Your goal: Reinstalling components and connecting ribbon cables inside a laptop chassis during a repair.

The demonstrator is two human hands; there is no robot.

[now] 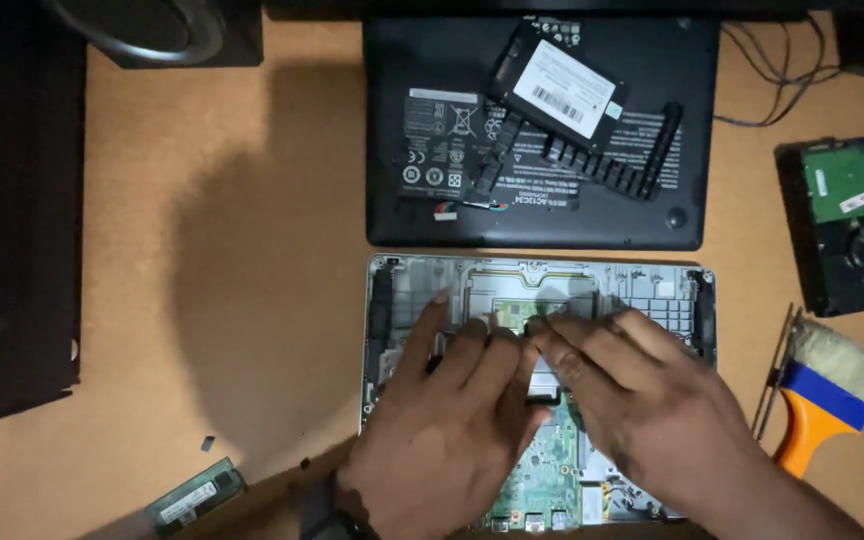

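Observation:
An opened laptop base [402,290] lies in front of me, silver frame up, with a green circuit board [542,480] showing at its near end. My left hand [442,420] rests on the middle of the base, fingers stretched toward the touchpad area. My right hand [642,390] lies beside it, fingertips meeting the left hand's over a small green part [514,315]. Whether either hand pinches something there, I cannot tell.
The black bottom cover [652,215] lies beyond the base, carrying a battery [442,140] and a solid-state drive [557,90]. A hard disk [847,225] and an orange-handled brush [827,395] sit at the right. A memory stick [192,495] lies near left. Dark speaker [152,30] at back left.

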